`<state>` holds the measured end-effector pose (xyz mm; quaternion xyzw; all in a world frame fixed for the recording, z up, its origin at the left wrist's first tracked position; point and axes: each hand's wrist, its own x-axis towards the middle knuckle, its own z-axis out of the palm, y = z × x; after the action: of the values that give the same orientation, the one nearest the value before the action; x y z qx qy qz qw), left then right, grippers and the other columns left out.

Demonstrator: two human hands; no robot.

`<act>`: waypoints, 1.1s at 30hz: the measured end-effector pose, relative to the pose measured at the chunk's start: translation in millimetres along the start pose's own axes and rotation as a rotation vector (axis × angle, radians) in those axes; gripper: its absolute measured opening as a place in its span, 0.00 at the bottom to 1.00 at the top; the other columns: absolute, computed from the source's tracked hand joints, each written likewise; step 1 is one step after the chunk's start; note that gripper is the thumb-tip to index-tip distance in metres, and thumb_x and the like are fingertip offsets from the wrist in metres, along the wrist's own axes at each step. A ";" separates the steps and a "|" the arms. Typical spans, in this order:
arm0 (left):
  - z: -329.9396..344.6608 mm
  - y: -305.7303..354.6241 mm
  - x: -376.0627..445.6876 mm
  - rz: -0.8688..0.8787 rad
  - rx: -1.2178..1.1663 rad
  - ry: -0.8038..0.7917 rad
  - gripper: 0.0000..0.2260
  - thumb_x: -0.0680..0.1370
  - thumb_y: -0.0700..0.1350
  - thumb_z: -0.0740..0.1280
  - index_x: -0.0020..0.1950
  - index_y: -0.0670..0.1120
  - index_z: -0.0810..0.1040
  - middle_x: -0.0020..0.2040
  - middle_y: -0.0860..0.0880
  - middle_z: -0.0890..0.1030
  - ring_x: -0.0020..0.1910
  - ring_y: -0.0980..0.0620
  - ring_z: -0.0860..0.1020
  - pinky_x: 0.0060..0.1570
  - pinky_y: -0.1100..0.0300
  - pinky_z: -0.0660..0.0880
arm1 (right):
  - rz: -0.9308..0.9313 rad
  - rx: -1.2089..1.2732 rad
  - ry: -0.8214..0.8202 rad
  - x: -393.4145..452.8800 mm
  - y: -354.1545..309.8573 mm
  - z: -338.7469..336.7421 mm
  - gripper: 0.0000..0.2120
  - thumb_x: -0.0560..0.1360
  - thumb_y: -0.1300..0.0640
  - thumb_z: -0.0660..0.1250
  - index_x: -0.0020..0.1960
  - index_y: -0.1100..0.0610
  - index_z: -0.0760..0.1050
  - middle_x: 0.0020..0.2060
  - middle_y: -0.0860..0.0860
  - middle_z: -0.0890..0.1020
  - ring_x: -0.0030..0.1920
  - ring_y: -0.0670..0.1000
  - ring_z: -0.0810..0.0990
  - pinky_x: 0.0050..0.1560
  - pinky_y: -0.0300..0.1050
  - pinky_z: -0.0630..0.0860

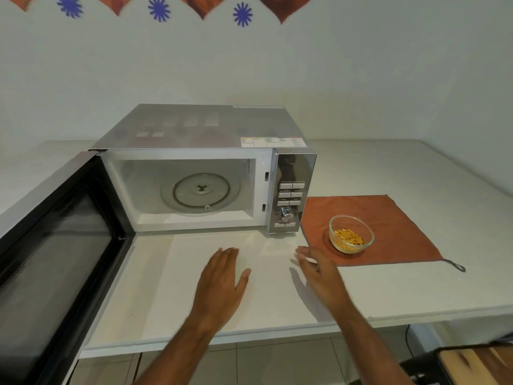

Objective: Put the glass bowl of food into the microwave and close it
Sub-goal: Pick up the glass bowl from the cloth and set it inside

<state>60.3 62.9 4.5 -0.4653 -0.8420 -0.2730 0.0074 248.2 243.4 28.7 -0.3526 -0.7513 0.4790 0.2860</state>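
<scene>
A clear glass bowl (pixel 351 234) holding yellow-orange food pieces sits on an orange cloth (pixel 388 218), to the right of the microwave (pixel 202 129). The microwave's door (pixel 52 245) is swung wide open to the left, showing a white cavity with a bare glass turntable (pixel 200 193). My left hand (pixel 222 276) hovers flat over the counter in front of the microwave, fingers apart, holding nothing. My right hand (pixel 319 270) is a little left of the bowl, fingers spread and empty, not touching it.
The white counter (pixel 416 290) ends at a front edge near my forearms, with tiled floor below. The control panel (pixel 291 195) with buttons and a dial stands between cavity and bowl. A dark object with a wooden top (pixel 477 365) sits at the lower right.
</scene>
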 end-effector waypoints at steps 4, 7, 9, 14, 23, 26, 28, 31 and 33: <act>2.2 46.2 21.2 0.003 -0.197 0.062 0.10 0.82 0.57 0.63 0.61 0.57 0.78 0.52 0.60 0.81 0.56 0.58 0.77 0.54 0.60 0.76 | 0.002 -0.046 0.162 11.3 -10.5 -40.4 0.07 0.83 0.50 0.66 0.53 0.50 0.81 0.45 0.48 0.86 0.43 0.41 0.85 0.43 0.36 0.80; 8.0 76.3 47.8 -0.126 -0.449 -0.115 0.09 0.80 0.57 0.64 0.49 0.55 0.80 0.45 0.57 0.83 0.46 0.55 0.81 0.47 0.56 0.80 | 0.028 -0.056 0.267 23.4 -5.1 -70.0 0.08 0.83 0.49 0.65 0.52 0.49 0.82 0.43 0.48 0.86 0.42 0.45 0.84 0.42 0.41 0.80; 13.0 96.3 64.9 -0.188 -0.590 -0.192 0.10 0.80 0.56 0.65 0.47 0.52 0.81 0.43 0.53 0.85 0.42 0.53 0.84 0.46 0.53 0.83 | 0.079 -0.057 0.330 31.2 2.1 -88.7 0.08 0.82 0.48 0.67 0.51 0.50 0.82 0.44 0.48 0.87 0.44 0.48 0.85 0.46 0.48 0.81; 30.9 140.7 100.0 -0.180 -0.727 -0.294 0.08 0.80 0.51 0.67 0.50 0.48 0.82 0.45 0.47 0.87 0.42 0.53 0.84 0.32 0.68 0.76 | 0.196 -0.091 0.482 48.2 19.8 -120.6 0.08 0.80 0.48 0.68 0.52 0.53 0.79 0.44 0.49 0.83 0.46 0.53 0.83 0.41 0.48 0.76; 74.1 187.3 148.1 -0.245 -0.668 -0.444 0.19 0.76 0.60 0.66 0.54 0.46 0.84 0.42 0.48 0.89 0.43 0.48 0.87 0.52 0.48 0.84 | 0.293 -0.159 0.410 65.7 39.7 -132.4 0.10 0.80 0.50 0.67 0.48 0.55 0.83 0.40 0.50 0.86 0.42 0.53 0.84 0.38 0.44 0.72; 83.8 189.6 152.7 -0.284 -0.701 -0.435 0.21 0.77 0.59 0.69 0.64 0.49 0.83 0.56 0.50 0.87 0.53 0.49 0.85 0.56 0.53 0.81 | 0.279 -0.147 0.410 62.3 39.2 -131.2 0.09 0.79 0.51 0.67 0.45 0.54 0.83 0.33 0.51 0.85 0.34 0.51 0.83 0.36 0.44 0.73; 87.9 189.1 152.5 -0.314 -0.762 -0.423 0.21 0.77 0.57 0.71 0.66 0.49 0.84 0.54 0.51 0.87 0.49 0.53 0.85 0.49 0.56 0.82 | 0.269 -0.159 0.401 61.3 39.6 -132.5 0.08 0.79 0.52 0.68 0.45 0.53 0.82 0.29 0.52 0.84 0.29 0.49 0.82 0.34 0.45 0.74; 87.5 188.4 151.6 -0.282 -0.782 -0.390 0.09 0.78 0.50 0.72 0.53 0.48 0.88 0.38 0.52 0.85 0.35 0.57 0.81 0.37 0.61 0.77 | 0.263 -0.137 0.361 58.8 38.1 -134.4 0.07 0.80 0.53 0.68 0.47 0.54 0.81 0.28 0.54 0.84 0.27 0.48 0.80 0.31 0.46 0.77; 82.8 188.0 146.7 -0.276 -0.792 -0.371 0.06 0.78 0.45 0.71 0.44 0.49 0.87 0.34 0.48 0.83 0.31 0.54 0.79 0.35 0.58 0.76 | 0.259 -0.141 0.337 54.3 35.6 -133.2 0.06 0.80 0.53 0.68 0.48 0.54 0.81 0.28 0.55 0.84 0.27 0.49 0.81 0.31 0.46 0.77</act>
<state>145.3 294.5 58.3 -0.3567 -0.7138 -0.4846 -0.3583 327.6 366.5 51.2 -0.5401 -0.6731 0.3923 0.3183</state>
